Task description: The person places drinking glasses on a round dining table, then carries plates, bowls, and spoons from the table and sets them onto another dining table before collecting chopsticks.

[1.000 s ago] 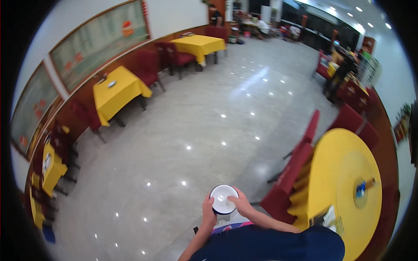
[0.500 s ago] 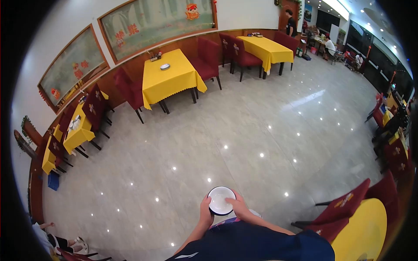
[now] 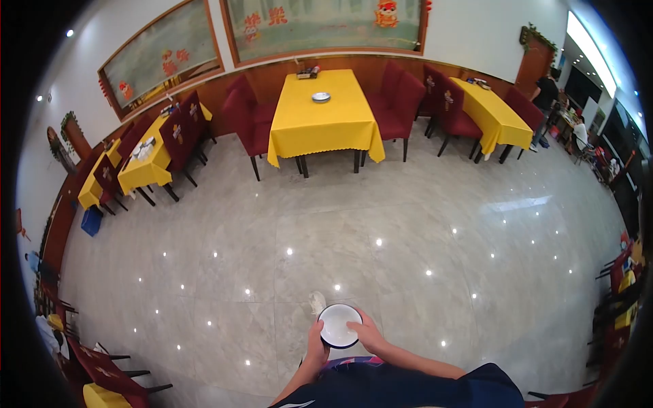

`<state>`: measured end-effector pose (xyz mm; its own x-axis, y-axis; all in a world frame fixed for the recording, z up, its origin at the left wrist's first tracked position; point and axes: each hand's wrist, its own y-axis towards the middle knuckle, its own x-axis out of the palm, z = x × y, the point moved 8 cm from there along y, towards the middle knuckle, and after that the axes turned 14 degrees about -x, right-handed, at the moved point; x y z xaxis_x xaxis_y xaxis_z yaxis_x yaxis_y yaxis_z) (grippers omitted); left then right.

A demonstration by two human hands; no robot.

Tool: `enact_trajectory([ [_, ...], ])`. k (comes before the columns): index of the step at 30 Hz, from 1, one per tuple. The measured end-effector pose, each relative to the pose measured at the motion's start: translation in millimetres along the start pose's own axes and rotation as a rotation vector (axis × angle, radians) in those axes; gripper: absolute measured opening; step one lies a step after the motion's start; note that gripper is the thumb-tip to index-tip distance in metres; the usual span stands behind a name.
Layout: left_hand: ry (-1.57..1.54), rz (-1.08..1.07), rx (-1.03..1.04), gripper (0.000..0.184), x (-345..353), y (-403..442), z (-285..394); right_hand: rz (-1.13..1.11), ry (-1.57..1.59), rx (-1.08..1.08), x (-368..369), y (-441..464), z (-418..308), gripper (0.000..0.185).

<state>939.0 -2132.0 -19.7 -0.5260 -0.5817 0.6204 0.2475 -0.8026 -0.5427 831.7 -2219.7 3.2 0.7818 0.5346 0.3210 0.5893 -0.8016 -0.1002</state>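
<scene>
A white bowl [image 3: 338,328] with a dark rim sits between my two hands, low in the middle of the head view. My left hand [image 3: 317,344] grips its left side, the thumb along the rim. On the right side my right hand [image 3: 369,333] holds it too, with the thumb reaching over the rim to the inside. The fingers of both hands are hidden beneath the bowl. Its inside looks white, and I make out no contents.
Ahead stands a table with a yellow cloth [image 3: 325,129], a small stack of dishes [image 3: 321,98] on it and maroon chairs [image 3: 401,98] beside it. More yellow-covered tables stand left and right. A person [image 3: 544,95] is at the far right. A blue bin [image 3: 91,221] sits at left.
My view has turned to the right, so the central table now lies more directly ahead. A shoe now shows beyond the bowl. Both hands still hold the bowl.
</scene>
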Motion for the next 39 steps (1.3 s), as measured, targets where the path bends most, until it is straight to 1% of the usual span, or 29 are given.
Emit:
enact_trajectory([
  [3,-0.034,0.043,-0.028,0.052,-20.9,53.1,44.5,-0.021,-0.023,0.036,19.8,75.7,20.2,0.046],
  [5,-0.196,-0.008,-0.131,0.041,-19.8,80.7,76.4,-0.053,-0.145,0.084,33.7,121.5,27.2,0.049],
  [6,-0.215,0.073,-0.167,0.043,-17.3,94.4,98.0,-0.070,-0.083,0.113,45.7,151.0,17.4,0.049],
  [7,-0.212,0.081,-0.172,0.043,-13.0,113.2,122.1,-0.067,-0.077,0.119,55.4,181.7,7.1,0.049],
  [9,-0.124,0.042,-0.043,0.043,0.6,152.0,166.4,-0.088,-0.050,0.113,65.0,234.4,-12.5,0.048],
  [11,-0.103,0.011,-0.064,0.044,13.6,194.2,198.7,-0.076,-0.048,0.101,68.4,283.9,-27.4,0.045],
  [13,-0.079,0.010,-0.084,0.043,33.1,233.2,237.4,-0.022,-0.118,0.021,67.6,332.4,-43.8,0.046],
  [14,-0.076,0.023,-0.094,0.043,38.0,252.3,254.3,0.056,-0.026,0.041,64.0,353.8,-41.3,0.048],
  [16,0.033,-0.070,-0.084,0.042,59.3,294.7,283.9,0.096,0.055,0.062,59.1,392.7,-45.4,0.049],
  [17,0.044,-0.059,-0.089,0.042,66.2,314.5,296.5,0.134,0.125,0.070,52.7,413.2,-46.1,0.049],
  [19,0.095,-0.103,-0.123,0.040,84.4,348.2,307.4,0.171,0.148,0.088,36.9,447.0,-41.9,0.045],
  [21,0.117,-0.082,-0.150,0.040,93.9,394.4,321.4,0.211,0.199,0.171,23.0,490.5,-40.2,0.043],
  [23,0.165,-0.051,-0.195,0.040,106.1,445.1,337.4,0.186,0.256,0.174,12.5,542.8,-37.1,0.041],
  [25,0.207,-0.022,-0.194,0.040,115.4,495.5,350.9,0.203,0.290,0.180,-5.8,592.1,-30.5,0.046],
  [27,0.138,-0.016,-0.190,0.041,131.3,546.3,370.4,0.207,0.321,0.197,-22.2,652.9,-31.4,0.045],
  [28,0.149,0.003,-0.206,0.041,145.7,562.5,384.8,0.145,0.313,0.196,-26.2,685.8,-35.8,0.045],
  [30,0.043,0.105,-0.237,0.041,174.2,602.6,418.4,0.039,0.291,0.185,-31.8,744.7,-60.1,0.047],
  [31,0.044,0.114,-0.246,0.041,192.6,621.8,434.9,0.044,0.296,0.195,-37.7,772.3,-69.6,0.047],
  [33,0.208,0.032,-0.116,0.044,232.3,659.9,479.1,0.078,0.228,0.122,-51.6,828.0,-88.1,0.047],
  [34,0.208,0.051,-0.126,0.044,239.8,683.1,493.0,0.079,0.238,0.141,-54.4,855.7,-94.5,0.047],
  [36,0.274,0.046,-0.082,0.044,254.9,722.4,515.4,0.076,0.316,0.175,-60.4,902.0,-106.8,0.048],
  [39,0.176,0.048,-0.091,0.041,264.2,761.5,536.4,0.015,0.274,0.267,-67.1,949.8,-102.4,0.048],
])
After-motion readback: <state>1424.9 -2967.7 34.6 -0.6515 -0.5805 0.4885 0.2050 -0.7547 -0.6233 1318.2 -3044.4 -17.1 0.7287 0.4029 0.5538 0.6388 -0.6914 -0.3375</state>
